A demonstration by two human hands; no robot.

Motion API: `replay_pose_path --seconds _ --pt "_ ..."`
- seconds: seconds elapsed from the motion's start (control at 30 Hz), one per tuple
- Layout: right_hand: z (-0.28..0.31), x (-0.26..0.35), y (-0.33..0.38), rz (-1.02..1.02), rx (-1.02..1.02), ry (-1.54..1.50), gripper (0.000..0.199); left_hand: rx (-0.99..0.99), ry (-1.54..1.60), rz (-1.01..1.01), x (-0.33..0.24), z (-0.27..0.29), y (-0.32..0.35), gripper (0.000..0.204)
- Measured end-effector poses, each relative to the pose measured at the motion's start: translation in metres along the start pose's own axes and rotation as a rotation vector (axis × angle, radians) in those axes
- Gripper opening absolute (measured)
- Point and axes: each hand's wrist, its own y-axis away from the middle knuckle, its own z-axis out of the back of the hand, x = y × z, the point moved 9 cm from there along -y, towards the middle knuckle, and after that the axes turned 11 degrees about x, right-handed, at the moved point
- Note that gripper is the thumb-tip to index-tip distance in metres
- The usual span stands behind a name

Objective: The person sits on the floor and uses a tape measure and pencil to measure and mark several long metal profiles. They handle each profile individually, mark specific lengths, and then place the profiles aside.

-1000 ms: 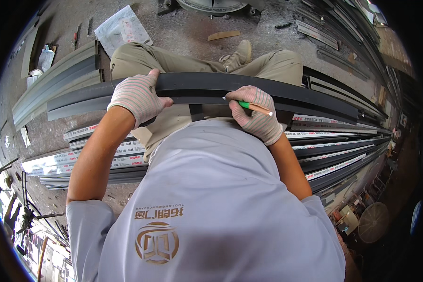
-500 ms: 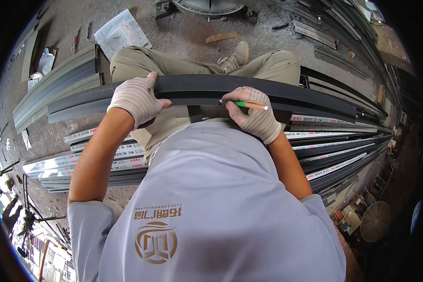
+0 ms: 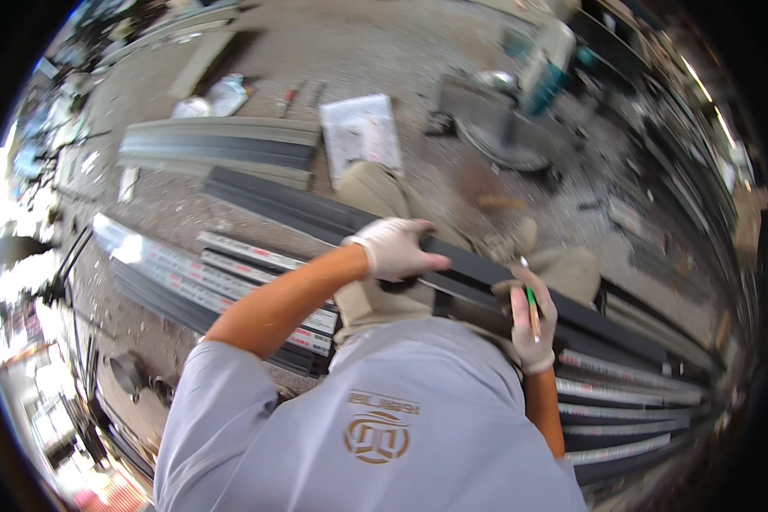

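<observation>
Since half a second ago the head has swung, so the whole scene now tilts: the long dark metal profile (image 3: 486, 277) that ran level across the frame runs from far left down to near right, and more of the littered floor shows beyond it. Both gloved hands have kept their places on it.

Nearest is the person's own pale grey shirt with a round emblem on the chest, filling the lower middle. Just beyond it the right hand (image 3: 531, 320), in a white work glove, has its fingers curled shut around a green pencil (image 3: 531, 300), which stands nearly upright with its tip at the profile's near edge. To the left, the bare left forearm reaches up to the left hand (image 3: 398, 248), also gloved, lying palm down on top of the profile with fingers together and bent over its far edge, pressing on it.

The profile rests across the person's lap, over khaki trouser legs. Under and near it, to left and right, lies a stack of wrapped profiles (image 3: 256, 294) with pale printed film. Farther left on the concrete floor sits a bundle of grey profiles (image 3: 222, 149). Beside it, toward the middle, is a sheet of paper (image 3: 363, 132), and farther right a machine base (image 3: 503, 119), blurred.
</observation>
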Motion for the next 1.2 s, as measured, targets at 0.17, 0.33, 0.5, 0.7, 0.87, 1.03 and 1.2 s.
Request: replay_pose_path --seconds 0.17,0.33,0.5,0.7,0.87,1.03,1.2 --pt "-0.026 0.002 -0.012 -0.051 0.149 -0.203 0.058 -0.072 0.747 -0.238 -0.047 -0.022 -0.018 0.084" --pt "0.004 -0.022 -0.015 -0.119 0.046 -0.347 0.067 -0.150 0.733 -0.480 -0.115 -0.056 -0.046 0.084" --pt "0.074 -0.048 0.011 -0.096 -0.050 -0.526 0.056 -0.281 0.252 -0.644 -0.156 -0.068 -0.033 0.091" --pt "0.251 -0.091 0.082 -0.114 -0.843 -0.110 0.068 -0.091 -0.688 -0.466 -0.146 -0.123 -0.077 0.128" --pt "0.341 -0.097 0.135 0.046 -1.037 0.288 0.066 0.044 -0.709 -0.437 -0.145 -0.148 -0.110 0.109" --pt "0.335 -0.052 0.130 0.132 -1.013 0.461 0.055 -0.074 -0.659 -0.561 -0.121 -0.098 -0.067 0.082" --pt "0.283 -0.005 0.093 0.247 -0.875 0.632 0.056 -0.125 -0.657 -0.462 -0.057 -0.033 -0.015 0.079"
